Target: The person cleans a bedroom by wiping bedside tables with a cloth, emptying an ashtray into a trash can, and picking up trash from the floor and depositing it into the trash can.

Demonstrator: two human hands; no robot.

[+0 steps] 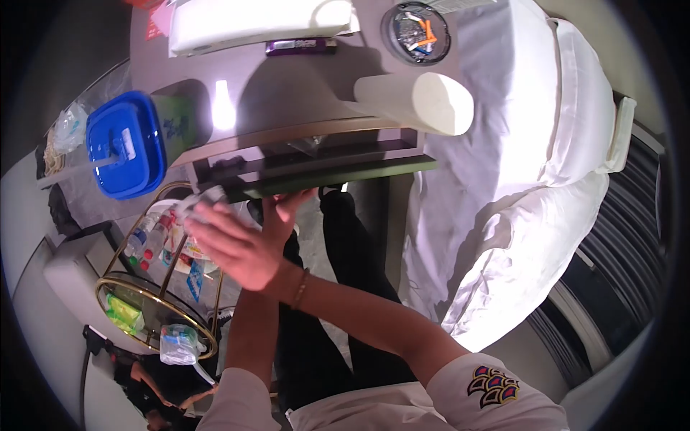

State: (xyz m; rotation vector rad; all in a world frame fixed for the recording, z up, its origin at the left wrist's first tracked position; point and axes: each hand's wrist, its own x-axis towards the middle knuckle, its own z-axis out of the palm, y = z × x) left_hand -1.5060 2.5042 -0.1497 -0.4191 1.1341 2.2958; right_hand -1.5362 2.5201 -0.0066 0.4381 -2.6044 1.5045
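Note:
My right hand point(241, 248), with a thin bracelet at the wrist, reaches across over my left forearm. Its fingers hold a crumpled whitish cloth point(205, 200), blurred, near the left end of the pulled-out drawer point(345, 171). My left hand point(284, 212) is at the middle of the drawer's green-looking front, fingers against its lower edge. Inside the drawer, dark compartments and a small clear plastic piece point(307, 146) show. Above it, the tabletop point(287, 93) carries a blue-lidded container point(129, 144) at its left side.
A glass ashtray point(417, 32) with cigarette butts, a purple pack point(300, 47), a white box point(259, 25) and a pale cylinder point(442, 104) are on the table. White bedding point(496, 158) lies right. A gold-rimmed cart point(154, 294) with bottles and packets stands left; another person point(169, 384) is lower left.

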